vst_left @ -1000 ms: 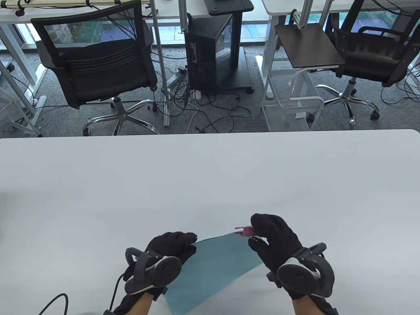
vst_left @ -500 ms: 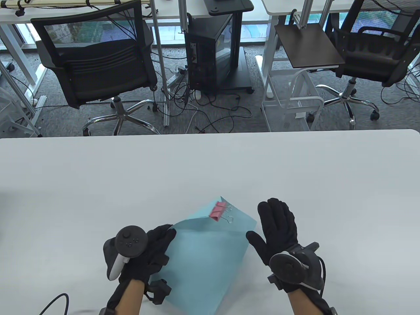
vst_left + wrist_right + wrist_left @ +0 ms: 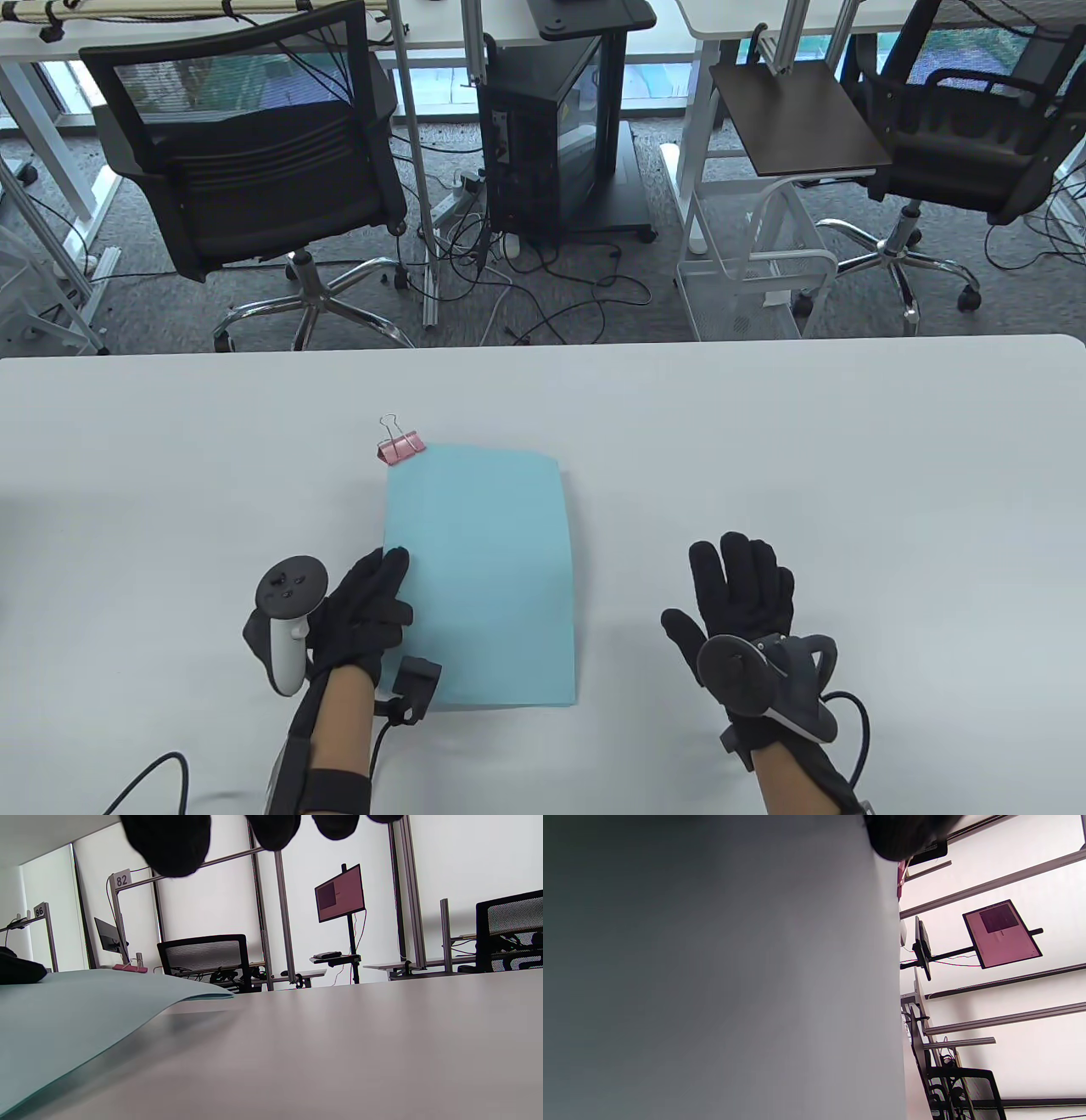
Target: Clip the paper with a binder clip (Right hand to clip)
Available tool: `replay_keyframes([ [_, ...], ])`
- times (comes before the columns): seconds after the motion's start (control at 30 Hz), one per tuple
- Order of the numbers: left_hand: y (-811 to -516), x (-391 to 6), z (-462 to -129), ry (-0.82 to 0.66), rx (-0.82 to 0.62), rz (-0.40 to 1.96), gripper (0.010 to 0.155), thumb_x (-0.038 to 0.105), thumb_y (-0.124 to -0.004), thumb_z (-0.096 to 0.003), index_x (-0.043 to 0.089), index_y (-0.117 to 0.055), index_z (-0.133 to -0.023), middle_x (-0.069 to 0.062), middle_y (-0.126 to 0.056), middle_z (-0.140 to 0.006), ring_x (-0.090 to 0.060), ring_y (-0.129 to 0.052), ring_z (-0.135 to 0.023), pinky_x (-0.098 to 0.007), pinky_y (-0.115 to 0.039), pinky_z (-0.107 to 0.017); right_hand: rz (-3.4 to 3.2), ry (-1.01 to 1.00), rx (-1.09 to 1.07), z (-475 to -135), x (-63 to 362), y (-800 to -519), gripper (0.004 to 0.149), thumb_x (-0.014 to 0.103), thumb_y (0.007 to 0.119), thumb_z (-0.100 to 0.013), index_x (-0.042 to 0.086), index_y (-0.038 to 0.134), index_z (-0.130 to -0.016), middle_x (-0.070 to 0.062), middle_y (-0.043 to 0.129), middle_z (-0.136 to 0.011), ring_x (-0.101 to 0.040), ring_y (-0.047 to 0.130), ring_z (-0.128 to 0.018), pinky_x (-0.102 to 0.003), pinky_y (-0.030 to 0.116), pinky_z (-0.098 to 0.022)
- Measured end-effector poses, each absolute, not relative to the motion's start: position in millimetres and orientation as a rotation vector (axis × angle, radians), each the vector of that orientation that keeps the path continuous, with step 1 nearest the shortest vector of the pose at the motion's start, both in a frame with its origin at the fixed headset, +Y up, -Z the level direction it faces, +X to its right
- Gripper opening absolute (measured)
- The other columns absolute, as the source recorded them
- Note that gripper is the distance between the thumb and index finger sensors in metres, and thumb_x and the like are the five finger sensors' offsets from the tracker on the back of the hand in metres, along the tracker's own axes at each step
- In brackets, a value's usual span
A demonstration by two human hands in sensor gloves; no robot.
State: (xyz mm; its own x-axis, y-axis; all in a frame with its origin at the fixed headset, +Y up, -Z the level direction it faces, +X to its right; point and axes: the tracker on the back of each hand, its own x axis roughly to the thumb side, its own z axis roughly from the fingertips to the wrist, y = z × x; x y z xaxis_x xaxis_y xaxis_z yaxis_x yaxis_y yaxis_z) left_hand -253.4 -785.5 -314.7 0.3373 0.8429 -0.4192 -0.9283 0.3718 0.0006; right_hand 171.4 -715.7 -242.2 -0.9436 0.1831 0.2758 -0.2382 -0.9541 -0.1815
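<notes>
A light blue sheet of paper (image 3: 484,577) lies on the white table (image 3: 764,441), its right side bowed up a little. A pink binder clip (image 3: 400,446) is clamped on its far left corner, wire handles pointing away. My left hand (image 3: 365,607) holds the paper's left edge near the front. My right hand (image 3: 742,586) is open and empty, fingers spread, to the right of the paper and apart from it. In the right wrist view the paper (image 3: 85,1005) curves up at left, with the clip (image 3: 129,968) far off and fingertips (image 3: 169,840) at the top.
Beyond the table's far edge stand office chairs (image 3: 254,161), a computer tower (image 3: 543,127) and a white wire cart (image 3: 755,255). A cable (image 3: 144,781) trails from my left wrist at the front left. The left wrist view shows mostly bare table (image 3: 712,984).
My right hand let go of the clip, now clamped on the paper, and drew back open. My left hand swung the paper leftward and laid it flat, clipped corner at far left.
</notes>
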Motion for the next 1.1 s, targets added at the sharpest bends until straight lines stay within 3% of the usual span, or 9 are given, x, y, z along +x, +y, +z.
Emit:
replay_keyframes([
  [0.13, -796.0, -260.5, -322.9, 0.467, -0.279, 1.142, 0.049, 0.047, -0.063, -0.0636, 0.018, -0.074, -0.101, 0.004, -0.095, -0.08, -0.02, -0.1, -0.063, -0.036, -0.085, -0.056, 2.877, -0.305, 0.356, -244.2, 175.4, -718.1, 0.08, 0.039, 0.066, -0.061, -0.01, 0.034, -0.116, -0.047, 0.024, -0.112, -0.071, 0.023, -0.094, -0.078, 0.027, -0.063],
  [0.27, -792.7, -268.4, -323.6, 0.496, -0.252, 1.136, 0.055, 0.05, -0.062, -0.0633, 0.017, -0.068, -0.107, -0.001, -0.091, -0.091, -0.025, -0.099, -0.071, -0.039, -0.084, -0.059, 2.871, -0.298, 0.346, -245.5, 177.2, -719.8, 0.08, 0.039, 0.066, -0.061, -0.01, 0.034, -0.116, -0.047, 0.024, -0.112, -0.071, 0.023, -0.094, -0.078, 0.027, -0.063],
  [0.37, -780.7, -269.6, -320.8, 0.497, -0.251, 1.091, 0.066, 0.052, -0.059, -0.0632, 0.009, -0.061, -0.113, -0.015, -0.083, -0.103, -0.039, -0.092, -0.081, -0.049, -0.077, -0.065, 2.863, -0.292, 0.344, -245.8, 177.6, -720.3, 0.08, 0.039, 0.066, -0.061, -0.01, 0.035, -0.116, -0.047, 0.025, -0.112, -0.071, 0.023, -0.094, -0.078, 0.027, -0.063],
  [0.47, -753.4, -267.4, -318.3, 0.422, -0.324, 0.941, 0.073, 0.057, -0.051, -0.0646, 0.007, -0.047, -0.118, -0.025, -0.059, -0.118, -0.049, -0.072, -0.099, -0.057, -0.064, -0.074, 2.875, -0.292, 0.342, -245.0, 177.3, -719.2, 0.08, 0.039, 0.066, -0.061, -0.01, 0.035, -0.116, -0.047, 0.025, -0.112, -0.071, 0.023, -0.094, -0.078, 0.028, -0.063],
  [0.63, -683.8, -244.8, -306.6, 0.189, -0.131, 0.615, 0.075, 0.06, -0.05, -0.0637, 0.012, -0.036, -0.12, -0.025, -0.046, -0.124, -0.051, -0.058, -0.107, -0.062, -0.057, -0.076, 2.889, -0.31, 0.34, -244.0, 177.8, -718.4, 0.08, 0.039, 0.066, -0.061, -0.01, 0.035, -0.116, -0.047, 0.025, -0.112, -0.071, 0.023, -0.094, -0.078, 0.027, -0.062],
  [0.8, -632.9, -199.5, -269.0, -0.029, 0.199, 0.284, 0.075, 0.062, -0.049, -0.0623, 0.02, -0.029, -0.121, -0.022, -0.038, -0.127, -0.051, -0.047, -0.112, -0.065, -0.048, -0.079, 2.897, -0.366, 0.32, -241.1, 180.4, -714.2, 0.08, 0.039, 0.066, -0.061, -0.01, 0.034, -0.116, -0.048, 0.023, -0.112, -0.072, 0.022, -0.093, -0.079, 0.027, -0.062],
  [0.93, -635.7, -166.7, -240.3, -0.075, 0.344, -0.057, 0.073, 0.064, -0.048, -0.0615, 0.026, -0.032, -0.121, -0.018, -0.038, -0.128, -0.049, -0.045, -0.114, -0.063, -0.046, -0.081, 2.931, -0.413, 0.328, -237.2, 179.5, -711.7, 0.082, 0.04, 0.066, -0.061, -0.01, 0.032, -0.116, -0.048, 0.021, -0.111, -0.072, 0.02, -0.093, -0.079, 0.026, -0.062],
  [1.1, -676.4, -156.9, -230.1, -0.107, 0.246, -0.016, 0.076, 0.063, -0.047, -0.0619, 0.021, -0.026, -0.122, -0.018, -0.03, -0.129, -0.05, -0.034, -0.115, -0.064, -0.036, -0.081, 2.949, -0.445, 0.325, -235.1, 178.0, -712.0, 0.083, 0.04, 0.065, -0.061, -0.011, 0.03, -0.116, -0.049, 0.018, -0.111, -0.073, 0.017, -0.092, -0.079, 0.024, -0.061],
])
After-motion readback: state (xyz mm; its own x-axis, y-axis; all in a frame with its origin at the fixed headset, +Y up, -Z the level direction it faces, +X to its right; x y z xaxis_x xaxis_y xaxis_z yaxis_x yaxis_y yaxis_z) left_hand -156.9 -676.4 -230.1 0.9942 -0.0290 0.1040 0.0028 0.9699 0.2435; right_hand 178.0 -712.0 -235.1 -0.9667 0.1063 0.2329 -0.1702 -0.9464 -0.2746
